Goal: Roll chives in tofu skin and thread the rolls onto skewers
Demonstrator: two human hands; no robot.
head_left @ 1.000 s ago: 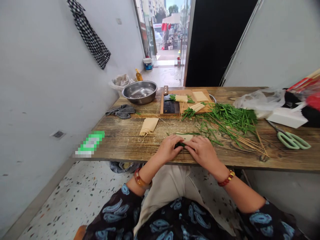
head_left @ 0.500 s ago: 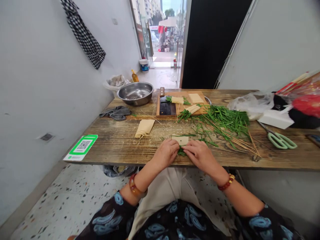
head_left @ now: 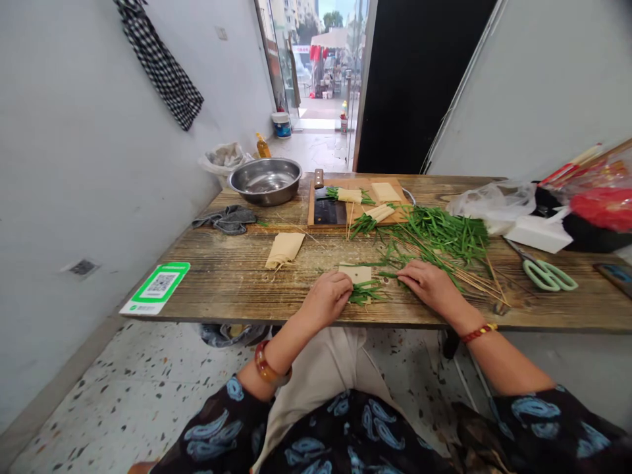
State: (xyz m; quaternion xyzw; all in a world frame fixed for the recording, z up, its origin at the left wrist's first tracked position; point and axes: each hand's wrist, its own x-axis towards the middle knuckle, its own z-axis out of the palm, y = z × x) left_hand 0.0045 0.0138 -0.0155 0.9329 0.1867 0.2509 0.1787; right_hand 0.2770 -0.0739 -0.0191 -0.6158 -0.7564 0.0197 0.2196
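My left hand (head_left: 328, 297) is closed at the left end of a small bunch of cut chives (head_left: 366, 291), which lies on a beige tofu-skin sheet (head_left: 359, 274) near the table's front edge. The sheet's near part is mostly covered by the chives and my fingers. To the right, my right hand (head_left: 428, 284) pinches a short green chive piece (head_left: 388, 274) that points left toward the sheet. Beyond my right hand spreads a heap of loose chives (head_left: 447, 232). Thin sticks (head_left: 476, 282) lie beside it.
A cutting board (head_left: 361, 220) holds a knife (head_left: 330, 209) and chive-filled tofu-skin rolls (head_left: 349, 195). A stack of tofu skin (head_left: 285, 250) lies left of my hands. Farther out are a steel basin (head_left: 266, 181), a grey cloth (head_left: 227, 220) and scissors (head_left: 548, 275).
My right hand has moved right, away from my left hand, and now has a chive piece in its fingers. The bunch between the hands is more exposed; my left hand stays at it.
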